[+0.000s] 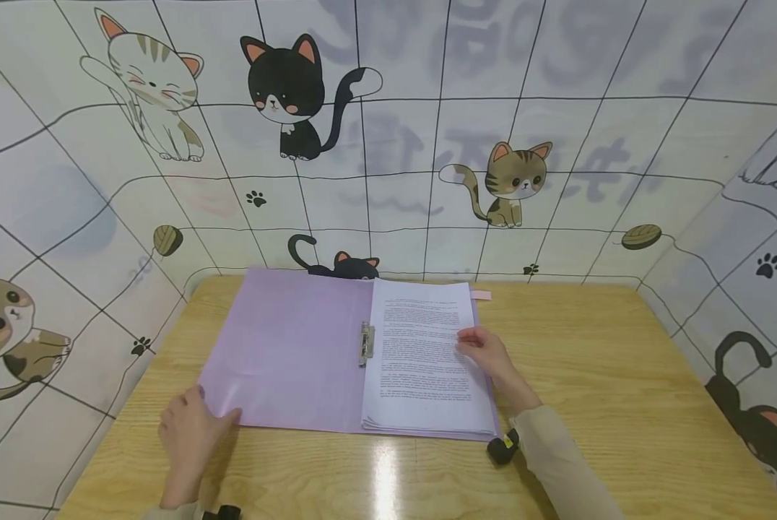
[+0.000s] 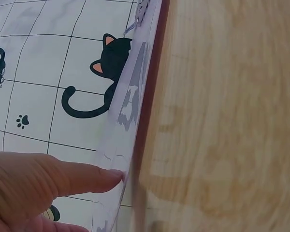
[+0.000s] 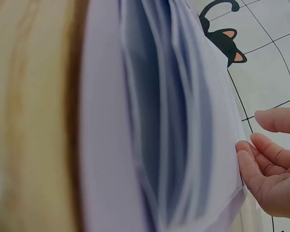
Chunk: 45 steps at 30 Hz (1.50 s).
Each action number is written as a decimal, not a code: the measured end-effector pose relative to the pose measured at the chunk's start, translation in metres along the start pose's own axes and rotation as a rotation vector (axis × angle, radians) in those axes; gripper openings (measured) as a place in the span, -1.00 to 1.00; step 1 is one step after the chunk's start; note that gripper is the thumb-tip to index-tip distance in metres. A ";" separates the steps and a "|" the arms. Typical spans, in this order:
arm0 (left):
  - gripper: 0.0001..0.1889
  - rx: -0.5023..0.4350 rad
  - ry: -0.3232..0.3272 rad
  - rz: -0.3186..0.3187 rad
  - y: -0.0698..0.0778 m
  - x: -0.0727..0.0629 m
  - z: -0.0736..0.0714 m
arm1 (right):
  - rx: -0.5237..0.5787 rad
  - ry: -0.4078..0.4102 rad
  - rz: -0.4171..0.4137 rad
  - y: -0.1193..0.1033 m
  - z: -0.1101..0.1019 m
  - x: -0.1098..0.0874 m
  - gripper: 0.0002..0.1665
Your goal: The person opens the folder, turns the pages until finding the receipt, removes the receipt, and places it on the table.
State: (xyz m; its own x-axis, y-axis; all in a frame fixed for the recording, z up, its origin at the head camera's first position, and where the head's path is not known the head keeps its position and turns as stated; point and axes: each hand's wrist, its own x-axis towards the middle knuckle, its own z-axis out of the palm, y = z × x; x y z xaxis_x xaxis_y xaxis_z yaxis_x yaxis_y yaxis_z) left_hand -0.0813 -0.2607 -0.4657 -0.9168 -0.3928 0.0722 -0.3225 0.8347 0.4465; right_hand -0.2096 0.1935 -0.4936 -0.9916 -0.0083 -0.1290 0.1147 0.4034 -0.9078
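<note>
A lilac folder [image 1: 291, 347] lies spread flat on the wooden table. On its right side sits a stack of printed pages [image 1: 421, 368], with a metal clip [image 1: 366, 344] by the spine. My left hand [image 1: 190, 433] is at the folder's lower left corner, fingers and thumb spread. In the left wrist view the thumb of the left hand [image 2: 53, 183] reaches the cover's edge. My right hand [image 1: 492, 357] is at the right edge of the pages. The right wrist view shows the fingertips of the right hand [image 3: 273, 169] against the sheets [image 3: 220, 135], thumb held apart; the sheets fan slightly.
A pink tab [image 1: 482, 295] sticks out beyond the folder's upper right. Wooden table [image 1: 590, 375] extends to the right and in front. A cat-patterned sheet [image 1: 401, 144] stands behind and along both sides. Black wrist devices [image 1: 503, 448] sit near both sleeves.
</note>
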 end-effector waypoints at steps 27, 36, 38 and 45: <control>-0.59 -0.447 -0.164 0.254 0.028 0.021 0.037 | -0.052 0.005 -0.009 0.000 0.003 0.003 -0.66; -0.60 -0.439 -0.157 0.218 0.031 0.021 0.050 | -0.046 -0.011 -0.068 -0.005 0.002 0.002 -0.70; -0.60 -0.443 -0.154 0.221 0.032 0.021 0.051 | -0.047 -0.023 -0.082 -0.006 -0.001 0.001 -0.71; -0.60 -0.441 -0.150 0.225 0.034 0.022 0.055 | -0.090 -0.136 -0.029 -0.011 -0.017 0.018 -0.64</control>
State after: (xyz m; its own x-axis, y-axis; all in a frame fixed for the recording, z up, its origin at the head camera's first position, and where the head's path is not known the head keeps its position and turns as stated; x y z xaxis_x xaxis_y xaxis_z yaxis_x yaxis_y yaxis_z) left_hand -0.1250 -0.2203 -0.4979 -0.9861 -0.1358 0.0959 -0.0128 0.6372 0.7706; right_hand -0.2294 0.2049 -0.4791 -0.9765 -0.1430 -0.1614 0.0740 0.4811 -0.8735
